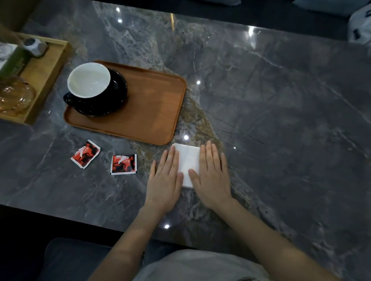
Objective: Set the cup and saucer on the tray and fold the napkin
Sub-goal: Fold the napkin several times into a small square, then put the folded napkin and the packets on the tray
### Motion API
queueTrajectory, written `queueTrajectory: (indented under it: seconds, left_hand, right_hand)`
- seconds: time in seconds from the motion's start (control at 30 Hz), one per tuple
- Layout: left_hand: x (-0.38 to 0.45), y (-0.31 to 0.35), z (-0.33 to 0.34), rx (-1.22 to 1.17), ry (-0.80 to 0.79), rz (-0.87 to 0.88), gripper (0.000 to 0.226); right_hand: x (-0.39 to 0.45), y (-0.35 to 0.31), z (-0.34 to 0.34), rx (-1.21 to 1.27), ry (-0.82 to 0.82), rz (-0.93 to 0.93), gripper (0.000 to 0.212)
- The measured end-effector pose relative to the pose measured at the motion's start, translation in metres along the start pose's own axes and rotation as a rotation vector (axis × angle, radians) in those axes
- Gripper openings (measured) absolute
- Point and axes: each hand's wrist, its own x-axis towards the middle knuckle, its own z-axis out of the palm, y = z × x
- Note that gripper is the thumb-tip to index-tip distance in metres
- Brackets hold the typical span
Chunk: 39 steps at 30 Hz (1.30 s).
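Left hand (166, 180) and right hand (212, 175): fingers straight, pressing napkin (188, 162) flat on counter (265, 113). Risk: layers slip, crease skews; fold count probably two, unclear.

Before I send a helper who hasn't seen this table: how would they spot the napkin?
Start at the brown tray holding the black cup and saucer. Just off its near right corner, the napkin lies on the table under both flat hands. It's plain white, unlike the two red packets to its left.
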Motion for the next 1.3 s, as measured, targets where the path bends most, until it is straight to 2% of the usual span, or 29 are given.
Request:
queueTrajectory:
  seconds: [0.13, 0.27, 0.37, 0.43, 0.53, 0.57, 0.7, 0.8, 0.93, 1.0, 1.1, 1.17, 1.3]
  left_hand:
    - [0.000, -0.001, 0.001, 0.004, 0.013, 0.002, 0.058]
    - [0.000, 0.001, 0.001, -0.004, 0.010, 0.006, 0.058]
    - [-0.001, 0.000, 0.002, 0.000, -0.007, -0.001, 0.059]
    - [0.000, 0.000, 0.001, 0.003, -0.014, -0.005, 0.060]
    - [-0.002, 0.001, 0.000, -0.027, -0.020, -0.018, 0.062]
    - [-0.002, 0.001, -0.001, -0.043, -0.024, -0.024, 0.062]
    - [-0.001, 0.002, -0.003, -0.038, -0.029, -0.020, 0.062]
    - [-0.002, 0.000, -0.005, -0.032, -0.039, -0.023, 0.065]
    - [0.001, -0.006, -0.009, -0.114, -0.109, -0.032, 0.072]
    - [0.001, -0.009, -0.013, -0.158, -0.142, -0.032, 0.075]
    - [0.000, -0.012, -0.024, -0.333, -0.177, -0.045, 0.071]
    - [0.001, -0.015, -0.036, -0.593, -0.193, -0.093, 0.070]
    - [0.011, -0.023, -0.071, -1.117, -0.196, -0.264, 0.031]
  right_hand:
    - [-0.027, -0.004, 0.007, 0.007, -0.022, -0.126, 0.062]
    - [-0.032, -0.001, 0.014, 0.033, -0.061, -0.126, 0.057]
    - [-0.032, -0.002, 0.009, 0.093, -0.068, -0.115, 0.072]
    - [-0.032, 0.001, 0.005, 0.186, -0.052, -0.015, 0.074]
    - [-0.027, 0.005, -0.001, 0.259, -0.001, 0.288, 0.077]
    - [-0.025, 0.006, -0.001, 0.240, -0.012, 0.334, 0.080]
    - [-0.021, 0.003, -0.004, 0.238, -0.094, 0.316, 0.087]
    - [-0.020, -0.006, -0.008, 0.410, -0.056, 0.320, 0.084]
    - [-0.016, -0.027, -0.026, 0.986, 0.088, 0.473, 0.055]
    - [-0.015, -0.038, -0.037, 1.186, 0.151, 0.545, 0.040]
    - [-0.009, -0.049, -0.049, 1.251, 0.204, 0.571, 0.035]
    - [0.000, -0.057, -0.056, 1.248, 0.222, 0.590, 0.039]
    - [0.023, -0.076, -0.077, 1.290, 0.200, 0.617, 0.035]
